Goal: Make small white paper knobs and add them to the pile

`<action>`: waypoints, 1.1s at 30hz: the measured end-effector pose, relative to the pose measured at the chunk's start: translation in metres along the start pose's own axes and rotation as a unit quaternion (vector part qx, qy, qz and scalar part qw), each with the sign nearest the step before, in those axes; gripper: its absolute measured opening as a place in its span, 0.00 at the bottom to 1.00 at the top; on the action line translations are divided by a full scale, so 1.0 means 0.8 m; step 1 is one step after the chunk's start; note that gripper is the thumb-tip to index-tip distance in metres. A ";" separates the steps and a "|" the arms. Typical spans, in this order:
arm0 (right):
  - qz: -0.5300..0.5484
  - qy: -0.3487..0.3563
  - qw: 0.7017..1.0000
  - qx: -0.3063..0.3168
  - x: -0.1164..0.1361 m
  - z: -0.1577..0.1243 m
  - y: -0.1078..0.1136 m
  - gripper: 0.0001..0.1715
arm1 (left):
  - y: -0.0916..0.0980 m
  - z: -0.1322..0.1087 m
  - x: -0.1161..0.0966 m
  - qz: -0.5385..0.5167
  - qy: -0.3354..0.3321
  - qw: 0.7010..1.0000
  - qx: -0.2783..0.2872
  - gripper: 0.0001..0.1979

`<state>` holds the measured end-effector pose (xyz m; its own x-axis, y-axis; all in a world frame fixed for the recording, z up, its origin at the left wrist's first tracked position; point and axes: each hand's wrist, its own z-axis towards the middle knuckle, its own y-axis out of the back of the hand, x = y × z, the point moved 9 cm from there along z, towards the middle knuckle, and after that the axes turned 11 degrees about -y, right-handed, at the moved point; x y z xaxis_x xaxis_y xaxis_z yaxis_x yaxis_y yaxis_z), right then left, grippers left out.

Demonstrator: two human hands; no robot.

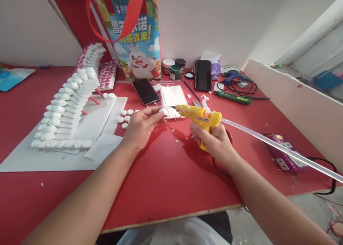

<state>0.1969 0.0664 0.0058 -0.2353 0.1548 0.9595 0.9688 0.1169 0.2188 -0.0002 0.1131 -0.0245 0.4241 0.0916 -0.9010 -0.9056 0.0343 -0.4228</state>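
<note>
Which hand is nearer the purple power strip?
Right. The right hand, gripping the yellow glue gun, sits left of the purple power strip; the left hand is farther left, pinching a white piece.

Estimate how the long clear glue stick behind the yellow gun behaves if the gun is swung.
Probably light and slightly bendy: the glue stick is thin, long, and held only at the glue gun in the right hand. Its far end likely sweeps wide, perhaps knocking the purple power strip near it. The left hand pinches a white piece.

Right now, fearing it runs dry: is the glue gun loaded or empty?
Loaded: a long clear glue stick juts out behind the glue gun.
</note>
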 end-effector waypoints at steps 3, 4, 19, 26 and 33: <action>0.011 0.012 1.000 0.023 0.003 0.000 -0.006 0.21 | 0.000 0.000 0.001 0.008 0.001 1.000 0.003 0.13; 0.012 0.014 1.000 0.025 0.003 0.000 -0.006 0.21 | 0.000 0.000 0.001 0.011 0.003 1.000 0.005 0.13; -0.116 -0.036 0.960 -0.251 0.009 -0.013 0.142 0.20 | -0.008 -0.006 0.000 0.024 0.016 0.999 0.015 0.15; -0.211 -0.123 0.916 -0.319 -0.055 -0.006 0.197 0.27 | -0.011 -0.008 0.000 0.014 0.015 1.000 0.016 0.15; -0.348 -0.149 0.867 -0.323 -0.047 -0.002 0.199 0.32 | -0.016 -0.009 0.000 -0.015 0.022 0.999 0.028 0.15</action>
<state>0.3598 0.0776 0.0045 -0.6972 0.5252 0.4879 0.4026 -0.2763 0.8727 0.0111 0.1055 -0.0198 0.4495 0.0459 -0.8921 -0.8911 0.0926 -0.4442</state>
